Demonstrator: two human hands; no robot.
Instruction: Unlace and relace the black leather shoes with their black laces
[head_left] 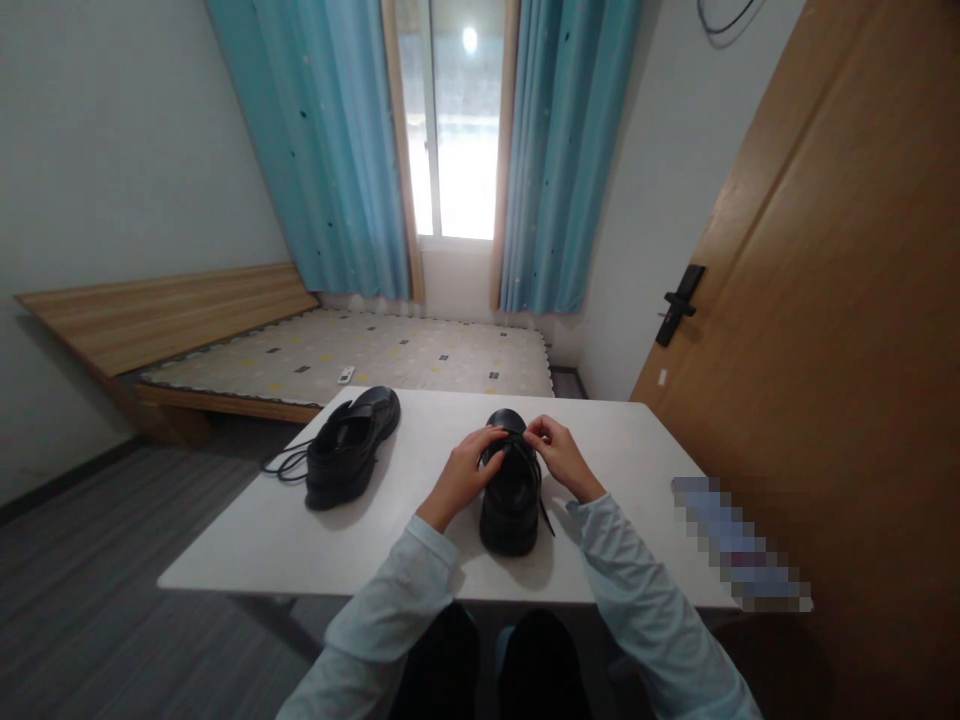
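A black lace-up shoe (pixel 508 530) stands upright on the white table in front of me, heel towards me and toe pointing away. My left hand (pixel 466 472) grips the left side of its lacing area, fingers over the top and thumb near the opening. At the right side of the lacing, my right hand (pixel 561 458) is closed in a pinch on the shoelace; the fingertips partly hide it. One lace end (pixel 547 517) hangs down the shoe's right side to the table. The other black shoe (pixel 341 465) sits to the left, its loose laces (pixel 285 460) trailing leftwards.
The white table (pixel 427 560) reaches from my knees towards a bed (pixel 420 345), where a small white remote (pixel 346 375) lies. A blurred-out flat item (pixel 739 545) rests along the table's right edge. A wooden door (pixel 832 330) stands close on the right.
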